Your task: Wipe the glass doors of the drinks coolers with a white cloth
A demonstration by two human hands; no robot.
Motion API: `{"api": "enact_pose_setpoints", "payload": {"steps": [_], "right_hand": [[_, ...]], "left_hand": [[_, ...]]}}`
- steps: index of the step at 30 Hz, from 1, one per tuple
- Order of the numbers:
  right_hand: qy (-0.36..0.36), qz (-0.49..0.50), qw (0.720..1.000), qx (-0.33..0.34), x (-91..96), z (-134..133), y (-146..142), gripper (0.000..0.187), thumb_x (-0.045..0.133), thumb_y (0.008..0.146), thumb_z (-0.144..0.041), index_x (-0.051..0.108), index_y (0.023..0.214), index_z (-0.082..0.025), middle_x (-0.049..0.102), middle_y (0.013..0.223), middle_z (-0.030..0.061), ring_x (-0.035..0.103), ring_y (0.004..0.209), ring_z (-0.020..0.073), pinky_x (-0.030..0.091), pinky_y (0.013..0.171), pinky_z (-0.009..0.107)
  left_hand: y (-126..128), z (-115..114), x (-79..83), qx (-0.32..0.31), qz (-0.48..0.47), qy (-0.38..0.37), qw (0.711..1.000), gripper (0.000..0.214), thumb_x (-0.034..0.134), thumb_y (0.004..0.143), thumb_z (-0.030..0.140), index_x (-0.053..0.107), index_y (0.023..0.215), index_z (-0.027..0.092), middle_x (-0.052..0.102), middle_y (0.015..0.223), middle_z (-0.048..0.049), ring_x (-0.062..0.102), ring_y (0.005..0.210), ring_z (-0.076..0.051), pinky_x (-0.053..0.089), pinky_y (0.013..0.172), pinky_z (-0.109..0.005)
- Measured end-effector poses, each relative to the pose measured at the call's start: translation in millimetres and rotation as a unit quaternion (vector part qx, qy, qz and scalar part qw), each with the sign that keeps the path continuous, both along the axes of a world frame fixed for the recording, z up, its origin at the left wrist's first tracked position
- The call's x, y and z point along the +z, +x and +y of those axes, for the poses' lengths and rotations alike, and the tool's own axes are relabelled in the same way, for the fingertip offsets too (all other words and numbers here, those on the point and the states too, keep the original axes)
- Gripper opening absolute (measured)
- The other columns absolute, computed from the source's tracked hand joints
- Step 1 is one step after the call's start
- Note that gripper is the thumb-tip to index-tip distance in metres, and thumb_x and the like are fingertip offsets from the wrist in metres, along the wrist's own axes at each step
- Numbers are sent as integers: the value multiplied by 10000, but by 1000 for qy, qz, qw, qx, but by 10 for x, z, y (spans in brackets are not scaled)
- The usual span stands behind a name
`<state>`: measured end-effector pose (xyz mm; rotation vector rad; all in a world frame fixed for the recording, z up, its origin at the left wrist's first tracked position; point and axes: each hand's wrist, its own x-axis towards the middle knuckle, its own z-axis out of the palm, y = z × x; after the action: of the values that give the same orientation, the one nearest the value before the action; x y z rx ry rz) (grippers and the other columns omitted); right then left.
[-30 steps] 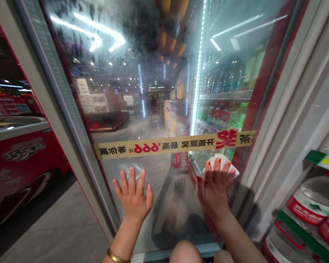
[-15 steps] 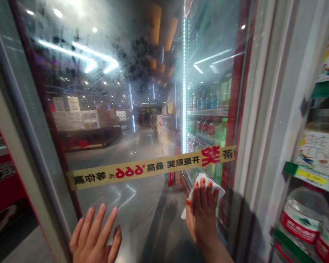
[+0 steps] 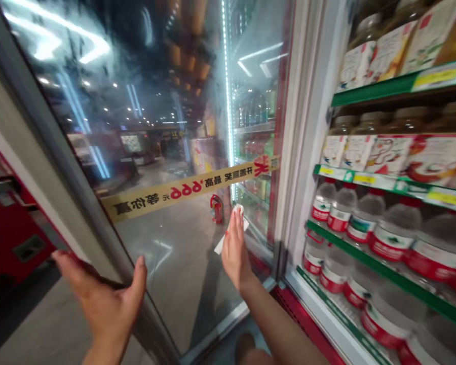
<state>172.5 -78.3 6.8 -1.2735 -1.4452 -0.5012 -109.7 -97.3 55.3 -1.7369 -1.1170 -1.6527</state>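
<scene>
A glass cooler door stands swung open before me, its upper part fogged and streaked. My right hand presses a folded white wipe against the pane, below the yellow strip with printed characters. Its fingers lie close together over the wipe, whose corners stick out; I cannot tell whether it is cloth or paper. At the door's free edge, my left hand straddles the door frame, thumb on the glass side and fingers reaching round the outer side.
Shelves of bottled drinks with green price rails fill the right side. Through the glass appear a fire extinguisher on the floor and stacked boxes. A red unit stands beyond the door at left.
My left hand has gone from spread in front of the glass to the door frame. My right hand, with the wipe, has shifted left in view. The view has turned right, showing more shelves.
</scene>
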Motion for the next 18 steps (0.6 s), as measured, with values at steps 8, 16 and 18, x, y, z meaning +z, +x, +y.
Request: {"api": "enact_pose_setpoints", "payload": {"steps": [8, 16, 18], "right_hand": [[-44, 33, 987, 150, 200, -758, -1003, 900, 361, 1040, -76, -136, 1777, -212, -4, 1890, 106, 2, 1749, 249, 201, 1430, 557], [-86, 60, 977, 186, 35, -1655, -1078, 888, 378, 1013, -68, -19, 1798, -190, 17, 1894, 96, -1, 1751, 228, 181, 1430, 514], [-110, 92, 969, 200, 5, -1825, -1038, 905, 461, 994, -94, 47, 1797, -149, 38, 1891, 116, 19, 1753, 240, 177, 1429, 494]], "left_hand": [[235, -733, -56, -103, -43, -63, 992, 1098, 776, 953, 402, 115, 1789, 135, 203, 1844, -236, 281, 1699, -415, 320, 1373, -636], [498, -1329, -105, -171, 50, 29, 984, 1175, 771, 941, 276, -34, 1792, 191, 26, 1873, -211, 92, 1742, -406, 196, 1395, -696], [493, -1387, -156, -210, 28, 6, 977, 1243, 834, 890, 389, 1, 1796, 216, 22, 1885, -168, 75, 1743, -422, 137, 1404, -712]]}}
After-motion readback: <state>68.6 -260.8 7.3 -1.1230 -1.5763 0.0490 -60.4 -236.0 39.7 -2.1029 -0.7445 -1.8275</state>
